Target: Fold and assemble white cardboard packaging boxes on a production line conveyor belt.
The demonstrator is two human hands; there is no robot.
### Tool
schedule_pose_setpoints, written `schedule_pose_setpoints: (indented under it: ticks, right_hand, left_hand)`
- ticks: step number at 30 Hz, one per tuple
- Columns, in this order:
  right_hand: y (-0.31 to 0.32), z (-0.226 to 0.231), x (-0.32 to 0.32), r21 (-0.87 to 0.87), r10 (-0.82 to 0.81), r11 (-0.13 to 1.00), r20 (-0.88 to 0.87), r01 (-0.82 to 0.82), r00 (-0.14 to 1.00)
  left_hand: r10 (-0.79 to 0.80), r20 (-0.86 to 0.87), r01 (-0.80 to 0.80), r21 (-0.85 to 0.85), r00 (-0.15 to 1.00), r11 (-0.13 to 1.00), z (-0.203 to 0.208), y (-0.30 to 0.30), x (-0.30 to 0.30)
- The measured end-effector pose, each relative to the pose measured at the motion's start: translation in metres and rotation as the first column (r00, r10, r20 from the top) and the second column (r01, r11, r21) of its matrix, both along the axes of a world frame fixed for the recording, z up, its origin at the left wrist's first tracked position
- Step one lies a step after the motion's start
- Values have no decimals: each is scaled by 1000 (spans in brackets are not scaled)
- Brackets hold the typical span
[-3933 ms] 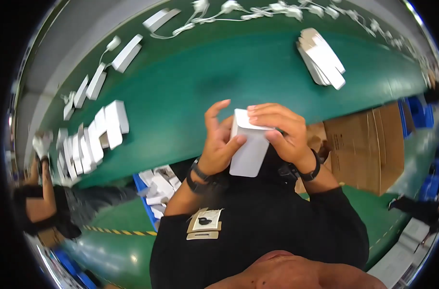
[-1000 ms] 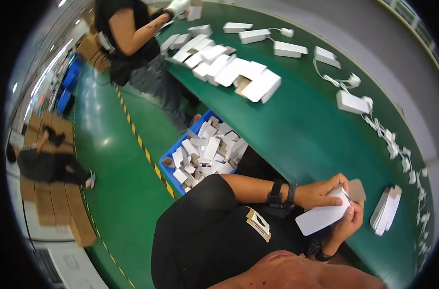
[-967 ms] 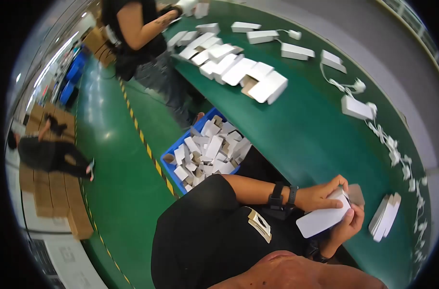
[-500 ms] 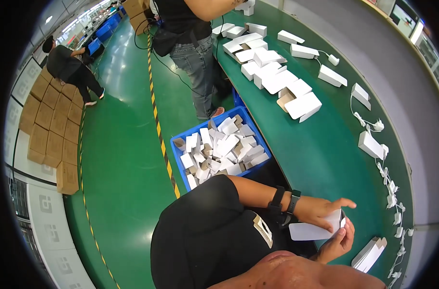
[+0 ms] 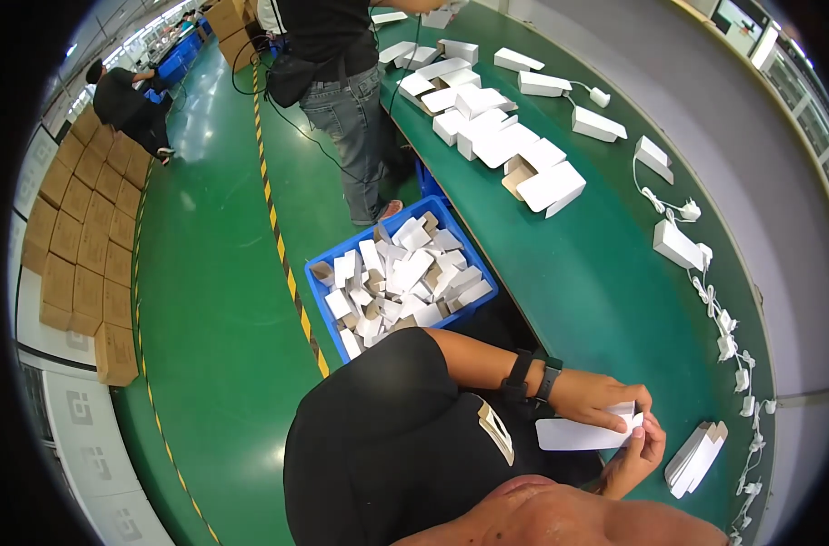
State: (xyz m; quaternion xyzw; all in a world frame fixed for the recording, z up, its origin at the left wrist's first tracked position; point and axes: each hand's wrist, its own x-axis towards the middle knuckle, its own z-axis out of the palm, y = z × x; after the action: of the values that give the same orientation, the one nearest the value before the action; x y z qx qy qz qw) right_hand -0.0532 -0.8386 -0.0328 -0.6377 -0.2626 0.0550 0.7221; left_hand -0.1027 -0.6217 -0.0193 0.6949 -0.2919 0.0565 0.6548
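A white cardboard box [image 5: 571, 437] with a long flat flap is held between my two hands, close to my chest at the edge of the green table. My left hand [image 5: 607, 399], with black bands on its wrist, is closed over the box's upper side, fingers bent at its end. From below, my right hand [image 5: 640, 458] pinches the same end, its thumb and fingers against the small end flaps. Fingers partly hide that end. Beside my right hand lies a small stack of flattened white boxes [image 5: 696, 460].
A blue crate [image 5: 319, 300] full of white boxes stands left of the table [image 5: 605, 273]. White boxes [image 5: 532, 150] lie further up the table. White plugs with cables [image 5: 726, 346] line its right side. A person [image 5: 341, 100] stands at the far end; brown cartons [image 5: 91, 232] are stacked at left.
My left index finger, stretched out before, has bent down to the box's end. My right fingers have shifted along the flaps. The whole view has shifted slightly.
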Motion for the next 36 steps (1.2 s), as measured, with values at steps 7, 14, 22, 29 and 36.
schedule_pose_setpoints:
  ticks: [7,14,22,29,36]
  right_hand:
    - [-23,12,-22,17,70,997,-17,-69,997]
    - [-12,27,-59,78,-26,996,-78,32,997]
    - [5,40,-27,-244,-151,932,407,266,901]
    - [-95,38,52,-397,-299,212,844,893,446]
    - [-169,-8,85,-625,-378,-83,741,776,556]
  left_hand:
    - [40,121,-50,81,992,995,22,-17,-29]
    - [-140,-346,108,-111,928,988,42,-22,-35]
    - [-76,-148,50,-176,986,983,-10,-12,31]
    - [314,-345,-404,-229,885,886,-21,23,161]
    - [123,-700,-588,-477,704,653,-58,33,293]
